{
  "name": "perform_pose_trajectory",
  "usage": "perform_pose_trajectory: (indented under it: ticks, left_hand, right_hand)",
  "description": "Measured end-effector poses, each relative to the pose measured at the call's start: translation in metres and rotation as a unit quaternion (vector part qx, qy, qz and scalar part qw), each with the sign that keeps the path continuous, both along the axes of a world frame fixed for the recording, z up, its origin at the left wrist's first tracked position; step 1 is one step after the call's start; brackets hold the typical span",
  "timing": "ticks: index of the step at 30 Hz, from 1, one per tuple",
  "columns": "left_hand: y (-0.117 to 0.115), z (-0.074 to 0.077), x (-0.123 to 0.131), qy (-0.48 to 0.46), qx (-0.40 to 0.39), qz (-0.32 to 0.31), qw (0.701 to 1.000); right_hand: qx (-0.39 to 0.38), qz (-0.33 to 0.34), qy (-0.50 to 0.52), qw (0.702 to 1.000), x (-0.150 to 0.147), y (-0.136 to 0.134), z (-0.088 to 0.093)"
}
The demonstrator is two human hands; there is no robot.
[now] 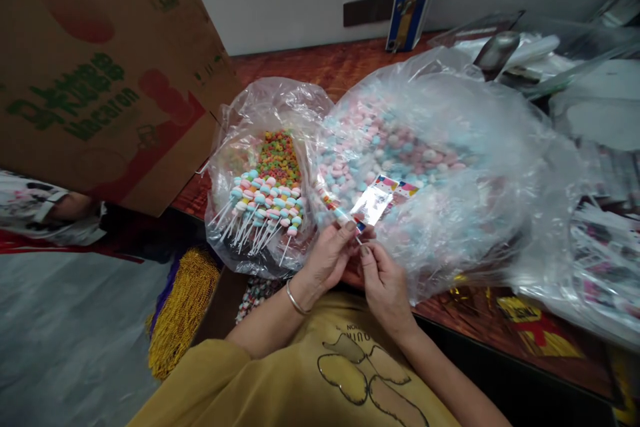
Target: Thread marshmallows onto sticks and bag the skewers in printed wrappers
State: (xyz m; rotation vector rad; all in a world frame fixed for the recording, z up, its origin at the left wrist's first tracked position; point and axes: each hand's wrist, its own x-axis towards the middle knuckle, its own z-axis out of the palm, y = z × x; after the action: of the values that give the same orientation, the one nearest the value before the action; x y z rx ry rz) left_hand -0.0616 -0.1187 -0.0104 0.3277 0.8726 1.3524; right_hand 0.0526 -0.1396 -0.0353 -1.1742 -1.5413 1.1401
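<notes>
My left hand (327, 260), a bangle on its wrist, is closed round a candy skewer (330, 203) with pale pieces and small colourful rings. My right hand (383, 277) pinches near the lower end of its thin white stick (359, 240). Just beyond the fingers, a shiny silvery packet (373, 203) with a colourful printed edge lies over a large see-through bag of pastel marshmallows (390, 140); whether my left fingers touch it I cannot tell. On the left, several finished-looking marshmallow skewers (265, 203) rest in another plastic bag, beside small colourful candy rings (279, 157).
A big cardboard box (110, 73) stands at the left. Against the wall is a small blue device (410, 17). A metal scoop (497, 53) and printed packets (607, 247) lie at the right. Gold fringe (187, 310) hangs below the table's left side.
</notes>
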Motion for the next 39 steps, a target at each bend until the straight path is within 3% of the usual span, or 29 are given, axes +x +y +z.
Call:
perform_pose_trajectory:
  ticks: [5,11,14,18,21,26,31,35,39]
  left_hand:
    - [-0.007,-0.010,0.000,0.073,-0.008,-0.014,0.997]
    - [-0.024,-0.020,0.005,0.255,-0.006,-0.034,0.966]
    - [-0.025,-0.018,0.008,0.198,0.006,-0.055,0.979]
    - [-0.016,-0.007,0.008,0.087,0.030,0.022,0.996]
    - [-0.010,-0.005,0.005,0.082,0.003,0.050,0.995]
    - [-0.015,-0.017,0.006,0.115,-0.022,0.039,0.992]
    - [-0.021,-0.023,0.010,0.126,-0.021,-0.032,0.991]
    - [-0.014,-0.017,0.000,0.038,0.022,-0.009,0.999]
    - [-0.006,-0.015,-0.009,0.001,0.021,-0.032,0.999]
  right_hand:
    - [-0.004,-0.014,0.010,1.000,0.001,-0.001,-0.004]
    - [-0.011,-0.047,0.036,0.998,-0.001,-0.001,-0.002]
    - [-0.027,-0.047,0.066,0.996,0.000,0.000,-0.003]
    - [-0.056,-0.033,0.097,0.993,0.001,-0.002,-0.006]
    - [-0.055,-0.017,0.096,0.994,0.000,-0.007,-0.007]
    - [-0.107,0.004,0.154,0.982,-0.007,-0.011,-0.008]
    - [-0.204,0.017,0.279,0.938,-0.011,-0.008,-0.010]
    - [-0.257,0.048,0.348,0.900,-0.010,-0.006,-0.008]
    - [-0.301,0.092,0.379,0.870,-0.009,-0.009,-0.006]
